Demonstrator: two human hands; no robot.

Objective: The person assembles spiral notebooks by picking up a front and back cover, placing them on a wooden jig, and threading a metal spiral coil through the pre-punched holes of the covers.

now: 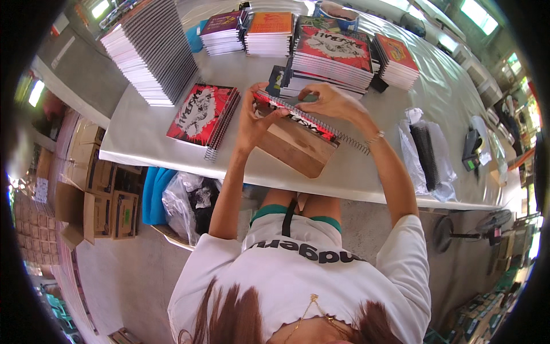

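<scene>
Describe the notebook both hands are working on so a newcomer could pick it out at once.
Start at the white table, then go to its near edge, where a wooden block sits. The notebook is propped on that block, held by the left hand and right hand. Unlike the stacked ones, its spiral wire sticks out loose at one end.

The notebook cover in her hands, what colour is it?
Red with black and white artwork on the notebook, seen best in the head view.

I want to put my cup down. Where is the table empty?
Bare table lies left of the red notebook stack, and at the right between the right hand and the bag of spirals. The back row of stacks is crowded.
</scene>
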